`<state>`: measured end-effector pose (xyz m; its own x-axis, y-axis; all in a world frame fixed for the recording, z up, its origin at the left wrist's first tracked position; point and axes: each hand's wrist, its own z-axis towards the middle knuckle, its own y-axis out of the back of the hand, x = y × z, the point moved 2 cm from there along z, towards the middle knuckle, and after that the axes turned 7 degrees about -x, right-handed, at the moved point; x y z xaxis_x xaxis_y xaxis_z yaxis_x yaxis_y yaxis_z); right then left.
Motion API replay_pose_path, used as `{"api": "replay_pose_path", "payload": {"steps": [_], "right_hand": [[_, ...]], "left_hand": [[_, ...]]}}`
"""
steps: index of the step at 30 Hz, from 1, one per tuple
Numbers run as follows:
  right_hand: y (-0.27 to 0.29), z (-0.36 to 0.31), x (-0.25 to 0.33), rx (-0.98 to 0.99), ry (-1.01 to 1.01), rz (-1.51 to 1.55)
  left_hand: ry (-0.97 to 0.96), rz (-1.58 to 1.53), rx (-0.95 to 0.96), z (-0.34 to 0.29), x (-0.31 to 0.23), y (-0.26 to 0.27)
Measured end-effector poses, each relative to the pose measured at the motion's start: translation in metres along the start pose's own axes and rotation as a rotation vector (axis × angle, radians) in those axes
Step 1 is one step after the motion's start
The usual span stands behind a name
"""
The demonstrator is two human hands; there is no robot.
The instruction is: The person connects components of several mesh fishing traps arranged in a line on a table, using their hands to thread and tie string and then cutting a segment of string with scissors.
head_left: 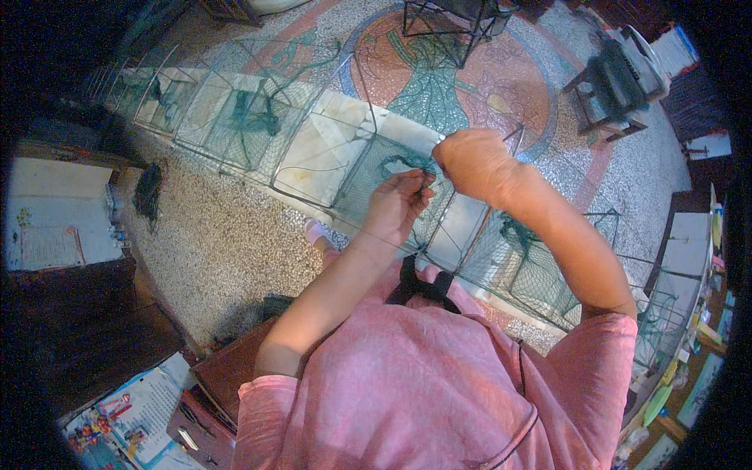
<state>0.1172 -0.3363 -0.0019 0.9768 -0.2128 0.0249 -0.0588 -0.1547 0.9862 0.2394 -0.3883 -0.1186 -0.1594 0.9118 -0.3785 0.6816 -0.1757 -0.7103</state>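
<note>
A long cage-like trap of green netting (368,180) over thin metal frames stretches across in front of me, from far left to lower right. My left hand (395,205) is closed at the middle section, its fingertips pinching a bit of dark green netting. Close by on the right, my right hand (476,163) is curled into a fist, its back toward me. Whatever it may hold is hidden behind its fingers. A gathered ring of darker green mesh (399,163) shows just beyond my left fingertips.
Bunched dark green mesh (254,117) hangs inside a section further left. A black metal-legged stand (458,19) is at the far side, with a dark chair (615,86) at the right. Papers and small items lie on a table (149,407) at the lower left. Cluttered shelves (681,352) line the right.
</note>
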Motion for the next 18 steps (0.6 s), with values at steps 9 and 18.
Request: {"api": "replay_pose_path", "payload": {"steps": [9,18], "right_hand": [[-0.002,0.003,0.005,0.064,0.023,0.053],[-0.015,0.005,0.005,-0.002,0.029,0.111]], "left_hand": [[-0.093,0.144,0.081,-0.001,0.001,0.004],[-0.222,0.334,-0.033,-0.013,-0.002,-0.013]]}}
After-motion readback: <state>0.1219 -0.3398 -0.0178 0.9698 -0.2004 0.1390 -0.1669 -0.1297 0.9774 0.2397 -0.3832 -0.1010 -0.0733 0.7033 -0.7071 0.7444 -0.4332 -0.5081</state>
